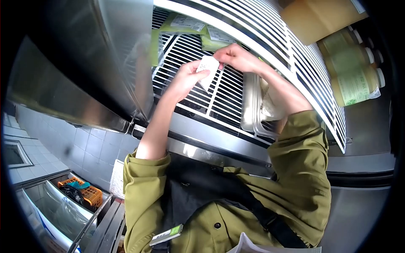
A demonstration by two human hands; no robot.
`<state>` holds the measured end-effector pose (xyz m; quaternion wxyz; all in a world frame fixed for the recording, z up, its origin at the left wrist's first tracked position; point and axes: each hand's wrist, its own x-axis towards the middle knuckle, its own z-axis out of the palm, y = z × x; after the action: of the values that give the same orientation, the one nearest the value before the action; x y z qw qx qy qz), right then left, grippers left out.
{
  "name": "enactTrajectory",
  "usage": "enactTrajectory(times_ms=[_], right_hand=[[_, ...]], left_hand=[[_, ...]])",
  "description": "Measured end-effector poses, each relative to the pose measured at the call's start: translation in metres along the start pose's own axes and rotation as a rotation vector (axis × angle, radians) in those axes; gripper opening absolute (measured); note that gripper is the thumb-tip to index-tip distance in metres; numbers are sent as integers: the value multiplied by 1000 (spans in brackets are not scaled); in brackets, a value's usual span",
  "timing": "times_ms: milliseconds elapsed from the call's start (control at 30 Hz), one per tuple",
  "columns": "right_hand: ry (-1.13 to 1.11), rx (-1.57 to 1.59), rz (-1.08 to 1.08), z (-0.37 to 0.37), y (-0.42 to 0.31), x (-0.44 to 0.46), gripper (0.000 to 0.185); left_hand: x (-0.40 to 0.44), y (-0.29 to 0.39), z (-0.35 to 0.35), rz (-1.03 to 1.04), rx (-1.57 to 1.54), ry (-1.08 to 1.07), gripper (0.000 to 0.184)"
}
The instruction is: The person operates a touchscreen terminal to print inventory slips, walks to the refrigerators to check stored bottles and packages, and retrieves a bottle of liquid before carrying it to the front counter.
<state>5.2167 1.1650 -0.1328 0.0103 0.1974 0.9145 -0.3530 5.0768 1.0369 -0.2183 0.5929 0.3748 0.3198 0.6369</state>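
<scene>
Over a white wire shelf inside a steel fridge, my left hand pinches a small white paper label with printed text. At the label's upper right edge is my right hand, its fingers closed on that corner. Behind the hands lie green packets with white printed labels. Another green packet stands at the shelf's left side. Below my right forearm sits a clear plastic container, beside a pale wrapped item partly hidden by the arm.
An upper wire shelf crosses above my right arm. Capped bottles and a cardboard box are at the upper right. The steel door stands at left. An orange basket is at the lower left.
</scene>
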Motion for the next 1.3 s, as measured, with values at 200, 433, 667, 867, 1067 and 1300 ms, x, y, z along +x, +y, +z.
enactTrajectory(times_ms=[200, 433, 667, 867, 1067, 1300], right_hand=[[676, -534, 133, -30, 41, 42, 23], [814, -623, 211, -31, 55, 63, 23], [749, -639, 197, -31, 45, 66, 23], [705, -674, 171, -27, 44, 72, 24], [599, -639, 74, -32, 31, 58, 26], [286, -651, -396, 39, -43, -21, 25]], left_hand=[[-3, -7, 1, -87, 5, 118, 20], [-11, -3, -2, -93, 64, 168, 24], [-7, -6, -4, -57, -91, 268, 23], [-6, -9, -5, 18, -135, 307, 26], [-6, -8, 3, 85, -147, 399, 34], [-10, -10, 5, 93, -235, 416, 31]])
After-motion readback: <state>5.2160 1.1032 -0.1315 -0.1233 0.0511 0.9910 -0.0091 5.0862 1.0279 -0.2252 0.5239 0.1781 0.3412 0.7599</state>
